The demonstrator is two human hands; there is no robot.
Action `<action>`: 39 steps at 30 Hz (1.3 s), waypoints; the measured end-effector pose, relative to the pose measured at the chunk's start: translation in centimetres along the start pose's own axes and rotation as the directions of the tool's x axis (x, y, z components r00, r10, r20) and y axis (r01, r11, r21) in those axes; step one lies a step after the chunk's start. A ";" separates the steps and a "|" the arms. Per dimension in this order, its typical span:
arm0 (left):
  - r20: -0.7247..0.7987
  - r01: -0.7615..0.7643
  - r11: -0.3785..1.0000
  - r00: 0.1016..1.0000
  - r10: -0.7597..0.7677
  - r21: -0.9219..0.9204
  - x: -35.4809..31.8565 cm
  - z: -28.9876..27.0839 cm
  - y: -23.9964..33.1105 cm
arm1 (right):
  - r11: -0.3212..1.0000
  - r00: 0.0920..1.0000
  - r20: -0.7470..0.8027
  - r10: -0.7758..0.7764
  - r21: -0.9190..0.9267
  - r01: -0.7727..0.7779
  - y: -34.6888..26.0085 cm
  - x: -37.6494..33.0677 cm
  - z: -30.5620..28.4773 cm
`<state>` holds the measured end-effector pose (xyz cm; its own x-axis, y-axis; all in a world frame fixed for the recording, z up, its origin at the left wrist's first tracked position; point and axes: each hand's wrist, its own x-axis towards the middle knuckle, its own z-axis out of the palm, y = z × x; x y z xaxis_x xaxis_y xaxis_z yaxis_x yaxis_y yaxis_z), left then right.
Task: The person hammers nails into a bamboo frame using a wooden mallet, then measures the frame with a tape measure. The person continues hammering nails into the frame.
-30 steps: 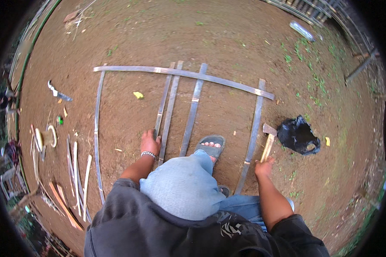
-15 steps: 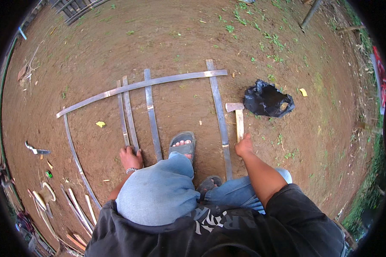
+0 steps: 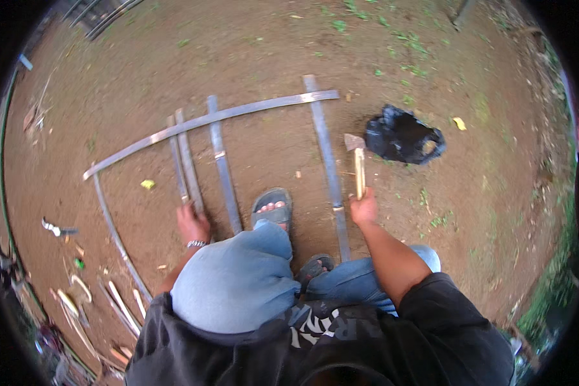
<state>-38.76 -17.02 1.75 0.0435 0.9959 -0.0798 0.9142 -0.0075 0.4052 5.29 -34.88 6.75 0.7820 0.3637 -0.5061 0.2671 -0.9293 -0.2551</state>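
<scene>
My right fingers (image 3: 366, 201) grip the hatchet (image 3: 359, 170); my left fingers (image 3: 186, 213), closed or not I can't tell, touch two slats (image 3: 188, 161) under the crosspiece (image 3: 264, 106). I'd best keep the blade (image 3: 354, 142) away while steadying them.

An outdoor dirt yard (image 3: 264, 58) is serving as a work area: bare brown soil (image 3: 489, 212) is covering the ground, green tufts (image 3: 339, 26) are sprouting, a slatted structure (image 3: 114, 19) is standing at the far left, greenery (image 3: 543, 309) is lining the right, and 1 long strip (image 3: 257, 107) is crossing 5 other strips (image 3: 224, 174).
</scene>
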 end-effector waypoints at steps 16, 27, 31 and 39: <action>0.400 0.262 0.942 0.902 -0.163 -0.208 -2.9 -16.0 11.8 | 0.939 0.920 0.239 -0.311 -0.070 0.335 -7.5 -10.9 -7.3; 0.650 0.422 0.881 0.611 -0.452 0.215 -39.6 -46.7 7.6 | 0.672 0.781 0.530 -0.332 -0.448 0.590 -10.1 -21.9 -31.5; 0.693 0.531 0.820 0.509 -0.510 0.214 -43.8 -55.1 8.7 | 0.671 0.791 0.552 -0.262 -0.485 0.561 -6.1 -25.9 -35.1; 0.169 0.511 0.829 0.859 -0.484 -0.225 -30.6 -64.9 10.1 | 0.487 0.677 0.692 -0.249 -0.515 0.706 4.4 -29.6 -36.8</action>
<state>-57.02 -41.67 67.36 -0.3367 0.8435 -0.4184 0.6897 0.5234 0.5003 4.01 -52.12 50.88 0.0732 0.5220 -0.8498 0.9718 -0.2289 -0.0569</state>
